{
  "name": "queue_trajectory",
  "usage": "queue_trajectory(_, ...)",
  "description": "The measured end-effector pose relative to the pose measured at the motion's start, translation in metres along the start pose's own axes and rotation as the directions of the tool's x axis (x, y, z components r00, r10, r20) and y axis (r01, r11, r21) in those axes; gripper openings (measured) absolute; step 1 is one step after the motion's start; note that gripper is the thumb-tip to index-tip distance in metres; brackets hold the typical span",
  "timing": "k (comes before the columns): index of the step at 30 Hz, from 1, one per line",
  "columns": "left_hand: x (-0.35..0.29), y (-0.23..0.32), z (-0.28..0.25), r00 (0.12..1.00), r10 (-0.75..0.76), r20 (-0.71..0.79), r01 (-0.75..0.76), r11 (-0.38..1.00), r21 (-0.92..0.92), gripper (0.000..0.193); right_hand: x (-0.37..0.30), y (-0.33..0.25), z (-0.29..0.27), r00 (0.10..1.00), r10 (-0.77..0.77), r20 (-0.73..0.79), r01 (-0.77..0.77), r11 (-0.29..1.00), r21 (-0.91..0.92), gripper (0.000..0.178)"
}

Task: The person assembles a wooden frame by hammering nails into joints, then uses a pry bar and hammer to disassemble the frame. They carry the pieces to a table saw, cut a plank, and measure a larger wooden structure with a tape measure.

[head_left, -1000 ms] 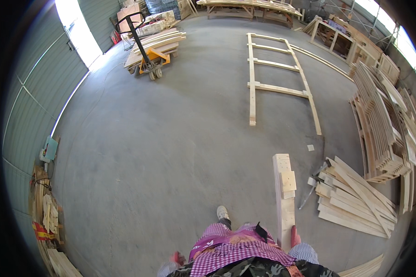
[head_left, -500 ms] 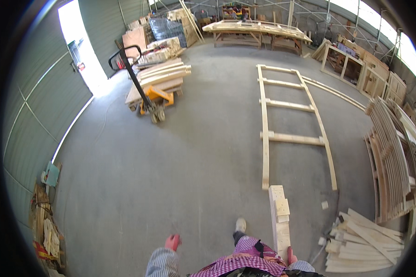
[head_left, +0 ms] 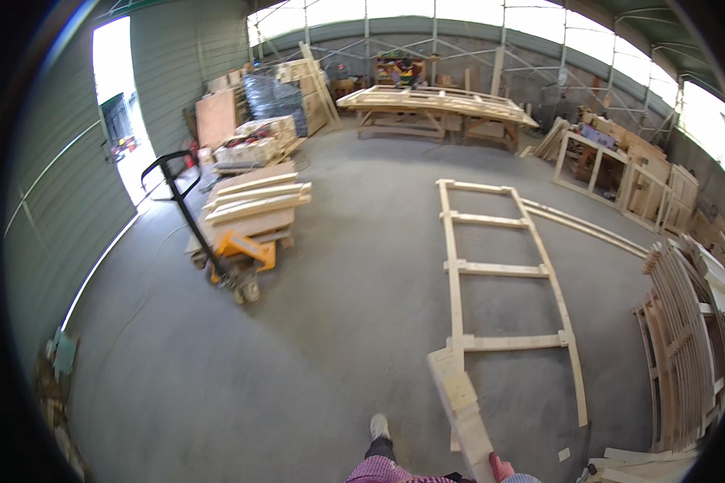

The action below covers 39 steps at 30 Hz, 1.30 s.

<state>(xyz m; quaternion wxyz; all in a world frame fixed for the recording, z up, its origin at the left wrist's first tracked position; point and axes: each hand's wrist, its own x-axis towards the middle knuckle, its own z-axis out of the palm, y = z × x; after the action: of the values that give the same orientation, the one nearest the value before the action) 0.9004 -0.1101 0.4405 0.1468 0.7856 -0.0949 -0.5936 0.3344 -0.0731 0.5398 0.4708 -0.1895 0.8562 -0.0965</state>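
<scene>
My right hand (head_left: 501, 468), in a reddish glove, comes in at the lower edge with its fingers closed around the near end of a pale wooden beam (head_left: 474, 435). A shorter block (head_left: 457, 392) sits on the beam's upper face. The beam slants away from me to the left, its far end over the near part of a ladder-like wooden frame (head_left: 453, 299) on the floor. That frame has two long rails joined by several crosspieces, and the beam hides part of its left rail. My left hand is out of the picture.
A yellow pallet jack (head_left: 246, 249) with a black handle stands at left under a pallet of boards (head_left: 258, 201). Slatted wooden panels (head_left: 677, 338) lean at right, near loose boards (head_left: 640, 467). At the back, a long workbench (head_left: 435, 105) carries another frame.
The view has moved forward and tilted up, so the floor frame looks nearer. The beam in my right hand has swung its far end left. My left hand has left the picture.
</scene>
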Motion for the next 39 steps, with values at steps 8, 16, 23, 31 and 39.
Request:
queue_trajectory(8,0.110,0.322,0.078,0.970,0.234,0.062,-0.236,0.971,0.037,0.041,0.065,-0.164,-0.036,0.999,0.032,-0.002,-0.032,0.998,0.052,0.093)
queue_trajectory(16,0.154,0.618,0.262,0.649,0.709,0.278,-0.736,0.677,-0.009,0.050,0.208,-0.343,-0.092,1.000,-0.016,0.021,0.016,0.999,0.037,0.090)
queue_trajectory(23,0.182,0.680,0.314,0.958,0.261,0.114,-0.265,0.964,0.021,0.052,0.338,-0.543,-0.207,0.983,-0.171,0.062,0.174,0.984,-0.050,0.088)
queue_trajectory(31,0.156,0.827,0.410,0.997,0.080,-0.024,-0.083,0.969,-0.233,0.057,0.412,-0.813,-0.296,0.979,-0.178,0.098,0.199,0.938,-0.283,0.086)
queue_trajectory(39,0.193,1.098,0.519,0.973,0.225,0.044,-0.184,0.880,-0.438,0.062,0.543,-0.944,-0.301,0.867,-0.438,0.237,0.497,0.726,-0.476,0.070)
